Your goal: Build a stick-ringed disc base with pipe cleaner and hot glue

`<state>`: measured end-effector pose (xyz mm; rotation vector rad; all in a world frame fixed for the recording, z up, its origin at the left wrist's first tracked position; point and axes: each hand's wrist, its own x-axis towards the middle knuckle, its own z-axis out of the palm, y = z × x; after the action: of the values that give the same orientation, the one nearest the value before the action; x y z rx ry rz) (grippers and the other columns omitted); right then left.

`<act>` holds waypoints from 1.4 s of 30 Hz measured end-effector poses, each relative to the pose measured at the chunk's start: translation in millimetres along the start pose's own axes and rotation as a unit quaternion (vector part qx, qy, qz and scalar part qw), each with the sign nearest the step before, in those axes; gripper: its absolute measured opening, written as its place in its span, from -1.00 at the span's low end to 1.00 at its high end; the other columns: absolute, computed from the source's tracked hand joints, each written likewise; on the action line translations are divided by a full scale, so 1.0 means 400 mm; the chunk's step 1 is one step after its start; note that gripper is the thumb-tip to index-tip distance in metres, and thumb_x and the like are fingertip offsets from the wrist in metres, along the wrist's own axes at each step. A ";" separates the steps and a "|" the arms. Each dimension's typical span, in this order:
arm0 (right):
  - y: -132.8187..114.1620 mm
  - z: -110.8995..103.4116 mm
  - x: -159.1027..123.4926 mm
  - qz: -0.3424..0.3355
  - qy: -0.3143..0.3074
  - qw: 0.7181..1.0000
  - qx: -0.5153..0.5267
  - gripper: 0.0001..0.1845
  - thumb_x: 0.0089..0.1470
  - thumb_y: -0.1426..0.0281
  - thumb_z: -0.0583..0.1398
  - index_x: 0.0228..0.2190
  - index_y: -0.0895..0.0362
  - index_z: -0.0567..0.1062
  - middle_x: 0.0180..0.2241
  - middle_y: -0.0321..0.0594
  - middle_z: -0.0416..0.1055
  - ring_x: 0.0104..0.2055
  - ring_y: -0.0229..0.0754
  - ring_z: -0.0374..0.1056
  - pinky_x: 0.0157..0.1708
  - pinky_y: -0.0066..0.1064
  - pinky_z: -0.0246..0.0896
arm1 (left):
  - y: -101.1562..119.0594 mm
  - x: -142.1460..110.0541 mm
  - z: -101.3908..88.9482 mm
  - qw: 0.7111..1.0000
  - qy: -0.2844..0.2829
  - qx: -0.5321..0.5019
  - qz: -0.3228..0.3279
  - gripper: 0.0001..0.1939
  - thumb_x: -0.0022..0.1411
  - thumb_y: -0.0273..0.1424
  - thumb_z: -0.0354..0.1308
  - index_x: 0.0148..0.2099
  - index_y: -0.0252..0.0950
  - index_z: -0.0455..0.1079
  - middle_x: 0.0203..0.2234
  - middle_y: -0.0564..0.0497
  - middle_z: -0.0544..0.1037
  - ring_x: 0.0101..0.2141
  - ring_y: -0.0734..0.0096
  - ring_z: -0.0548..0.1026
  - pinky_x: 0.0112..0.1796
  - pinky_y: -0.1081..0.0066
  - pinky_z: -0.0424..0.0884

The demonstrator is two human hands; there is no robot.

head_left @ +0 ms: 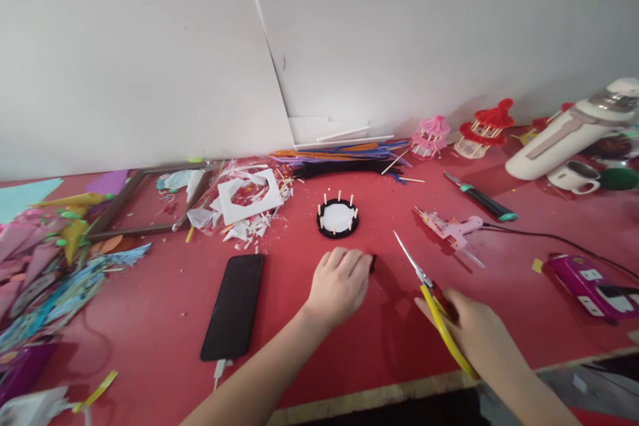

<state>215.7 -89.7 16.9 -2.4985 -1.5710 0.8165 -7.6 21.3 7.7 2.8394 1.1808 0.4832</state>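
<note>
My left hand (342, 279) is closed just above the red table, in front of the small round base. From its fingertips sticks out a short black piece of pipe cleaner (373, 263); the rest of it is hidden by the fingers. My right hand (472, 323) grips yellow-handled scissors (442, 329), their blades pointing away and to the left. Beyond my left hand lies the round white base (338, 218) with a black fuzzy rim and several short wooden sticks standing upright around it. Behind that is a bundle of black pipe cleaners (344, 168).
A phone (233, 306) lies left of my left hand. On the right are a pink glue gun (449, 227) with its cord, a utility knife (483, 200), a white flask (559, 136) and a mug (574, 176). Foam scraps (249, 196) and a frame (114, 206) sit at left.
</note>
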 end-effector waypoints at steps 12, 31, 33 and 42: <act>-0.032 0.024 0.069 -0.075 0.060 0.988 -0.118 -0.63 0.25 0.30 0.03 -0.01 0.23 0.41 -0.09 0.14 0.52 -0.15 0.06 0.52 -0.28 -0.31 0.28 | -0.060 0.018 0.034 0.994 0.014 -0.012 0.109 -0.76 0.34 -0.48 0.07 -0.06 -0.18 0.52 -0.19 -0.02 0.65 -0.16 0.32 0.55 -0.13 0.31 0.43; -0.325 -0.224 0.518 -0.272 0.140 0.945 -0.116 -0.61 0.24 0.23 0.19 0.03 0.16 0.42 0.02 -0.10 0.41 -0.02 -0.09 0.41 -0.05 -0.10 0.39 | -0.024 -0.169 -0.036 0.979 0.108 -0.075 -0.158 -0.79 0.34 -0.47 0.07 -0.02 -0.23 0.44 -0.24 -0.01 0.63 -0.25 0.26 0.54 -0.17 0.27 0.44; -0.345 -0.224 0.597 -0.266 0.150 0.944 -0.123 -0.61 0.24 0.23 0.19 0.04 0.13 0.41 0.06 -0.09 0.38 -0.01 -0.09 0.40 -0.04 -0.11 0.39 | -0.026 -0.180 -0.018 0.978 0.121 -0.086 -0.145 -0.78 0.32 -0.51 0.07 -0.02 -0.24 0.43 -0.22 -0.02 0.62 -0.23 0.26 0.53 -0.15 0.28 0.45; -0.352 -0.223 0.736 -0.245 0.151 0.951 -0.117 -0.60 0.23 0.24 0.20 0.04 0.14 0.41 0.05 -0.09 0.38 0.00 -0.08 0.40 -0.04 -0.12 0.39 | -0.030 -0.170 -0.013 0.979 0.131 -0.115 -0.103 -0.75 0.28 -0.56 0.09 -0.02 -0.27 0.40 -0.22 -0.05 0.61 -0.21 0.27 0.51 -0.12 0.30 0.48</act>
<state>241.2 247.7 25.0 -2.0702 -2.1251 0.1808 -62.7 -18.0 -7.6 2.4811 1.3405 0.9364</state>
